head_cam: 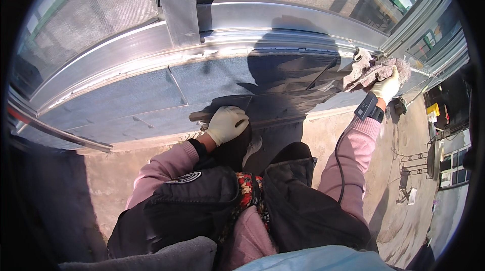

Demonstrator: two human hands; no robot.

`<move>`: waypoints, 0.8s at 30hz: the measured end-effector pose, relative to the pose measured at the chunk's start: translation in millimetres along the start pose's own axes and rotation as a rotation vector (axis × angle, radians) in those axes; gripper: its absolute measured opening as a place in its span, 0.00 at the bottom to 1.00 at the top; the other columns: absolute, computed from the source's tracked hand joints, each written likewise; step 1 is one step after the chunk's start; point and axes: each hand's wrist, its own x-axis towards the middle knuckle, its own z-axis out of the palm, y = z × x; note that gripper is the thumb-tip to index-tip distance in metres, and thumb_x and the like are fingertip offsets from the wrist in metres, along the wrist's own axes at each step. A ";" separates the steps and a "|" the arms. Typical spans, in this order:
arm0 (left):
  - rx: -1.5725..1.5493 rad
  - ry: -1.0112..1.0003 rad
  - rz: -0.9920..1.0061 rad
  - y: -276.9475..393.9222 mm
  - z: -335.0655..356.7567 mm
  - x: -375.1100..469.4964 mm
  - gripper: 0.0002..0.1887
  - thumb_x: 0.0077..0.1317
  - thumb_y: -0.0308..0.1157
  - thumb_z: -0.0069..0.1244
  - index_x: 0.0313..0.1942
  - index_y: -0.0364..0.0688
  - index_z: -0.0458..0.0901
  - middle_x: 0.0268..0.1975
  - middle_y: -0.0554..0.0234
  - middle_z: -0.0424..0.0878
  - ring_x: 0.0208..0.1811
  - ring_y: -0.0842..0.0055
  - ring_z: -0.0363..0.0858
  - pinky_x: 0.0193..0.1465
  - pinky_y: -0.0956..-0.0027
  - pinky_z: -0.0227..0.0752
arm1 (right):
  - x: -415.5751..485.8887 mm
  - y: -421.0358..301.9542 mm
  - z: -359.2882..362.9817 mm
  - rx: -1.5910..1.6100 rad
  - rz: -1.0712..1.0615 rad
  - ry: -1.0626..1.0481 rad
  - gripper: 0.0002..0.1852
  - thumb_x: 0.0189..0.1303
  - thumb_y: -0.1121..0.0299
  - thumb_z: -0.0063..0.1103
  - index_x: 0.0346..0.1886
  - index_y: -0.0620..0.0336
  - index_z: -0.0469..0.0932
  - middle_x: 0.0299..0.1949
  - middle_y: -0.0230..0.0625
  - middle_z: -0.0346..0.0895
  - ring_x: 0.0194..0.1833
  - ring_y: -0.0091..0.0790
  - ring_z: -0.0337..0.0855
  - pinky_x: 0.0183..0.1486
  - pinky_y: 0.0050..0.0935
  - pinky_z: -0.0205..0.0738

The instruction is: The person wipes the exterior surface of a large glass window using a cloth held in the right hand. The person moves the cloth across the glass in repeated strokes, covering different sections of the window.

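My right hand (pixel 386 86), in a pale glove, grips a crumpled pinkish-grey rag (pixel 373 70) at the right end of the tiled low wall. The rag lies against the wall's upper part, just below the metal window frame (pixel 295 19). Nearer to me, my left hand (pixel 228 125), also gloved, rests over my dark-clothed knee (pixel 231 153) with its fingers curled; its palm is hidden. Dark grey-blue tiles (pixel 125 94) face the wall before me, and the shadow of my head and body falls across them. A whitish sealant line (pixel 193 55) runs along the tiles' top edge.
Glass panes (pixel 110 5) rise above the frame, split by a metal post (pixel 176 1). A brown strip with a red part (pixel 57 128) slants at the left. Concrete ground (pixel 394 146) stretches right, with a metal rack (pixel 413 163) and a yellow container (pixel 433 109) farther off.
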 end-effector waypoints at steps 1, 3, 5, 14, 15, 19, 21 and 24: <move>0.005 0.012 0.007 -0.1 0.9 0.2 0.11 0.67 0.37 0.58 0.40 0.40 0.92 0.45 0.57 0.92 0.51 0.59 0.89 0.57 0.56 0.80 | -12.4 9.6 -3.6 0.017 0.034 0.062 0.22 0.70 0.70 0.64 0.65 0.68 0.80 0.56 0.41 0.86 0.51 0.37 0.87 0.57 0.32 0.82; 0.007 0.034 0.016 -0.9 3.0 0.8 0.11 0.67 0.37 0.58 0.40 0.40 0.92 0.45 0.58 0.92 0.52 0.59 0.89 0.57 0.56 0.80 | -48.2 29.1 1.2 -0.088 -0.052 -0.042 0.21 0.69 0.72 0.64 0.64 0.67 0.82 0.59 0.41 0.85 0.57 0.36 0.84 0.62 0.33 0.77; 0.012 0.075 0.041 -1.8 5.4 1.3 0.11 0.66 0.37 0.58 0.38 0.41 0.92 0.44 0.58 0.92 0.50 0.59 0.89 0.55 0.56 0.80 | -101.1 57.5 25.0 -0.058 -0.218 -0.157 0.21 0.68 0.74 0.65 0.63 0.69 0.81 0.63 0.42 0.82 0.62 0.37 0.80 0.69 0.34 0.71; 0.025 0.042 0.031 -0.5 3.0 0.7 0.10 0.66 0.36 0.59 0.39 0.40 0.92 0.45 0.55 0.92 0.50 0.59 0.89 0.56 0.56 0.81 | -313.2 70.1 104.6 -0.471 -0.854 -0.413 0.41 0.56 0.69 0.72 0.76 0.61 0.69 0.68 0.50 0.70 0.65 0.58 0.71 0.73 0.53 0.62; 0.026 0.035 0.029 -0.3 2.1 0.8 0.11 0.66 0.36 0.59 0.39 0.40 0.92 0.45 0.55 0.92 0.50 0.59 0.89 0.56 0.56 0.81 | -326.7 76.2 105.7 -0.522 -0.934 -0.528 0.44 0.52 0.66 0.74 0.77 0.57 0.69 0.67 0.50 0.71 0.64 0.61 0.71 0.72 0.55 0.62; 0.073 -0.023 -0.010 -0.8 0.1 -0.6 0.11 0.66 0.37 0.58 0.40 0.40 0.93 0.45 0.54 0.92 0.50 0.59 0.89 0.56 0.56 0.81 | -337.6 120.9 91.3 -0.703 -0.997 -0.894 0.47 0.55 0.55 0.77 0.80 0.48 0.67 0.72 0.42 0.70 0.73 0.55 0.68 0.77 0.52 0.60; 0.042 0.016 0.009 -2.0 0.3 -1.2 0.12 0.66 0.37 0.58 0.40 0.40 0.93 0.46 0.54 0.92 0.51 0.58 0.89 0.57 0.56 0.81 | -319.4 144.5 92.9 -0.728 -0.574 -1.125 0.48 0.58 0.51 0.77 0.80 0.49 0.65 0.73 0.42 0.70 0.76 0.51 0.67 0.80 0.49 0.59; 0.040 0.029 0.019 -3.3 3.0 -1.6 0.12 0.67 0.38 0.58 0.41 0.41 0.93 0.47 0.55 0.93 0.53 0.58 0.89 0.58 0.56 0.81 | -281.7 148.1 78.4 -0.556 -0.479 -0.903 0.39 0.64 0.57 0.75 0.75 0.55 0.69 0.73 0.40 0.72 0.73 0.45 0.72 0.77 0.43 0.65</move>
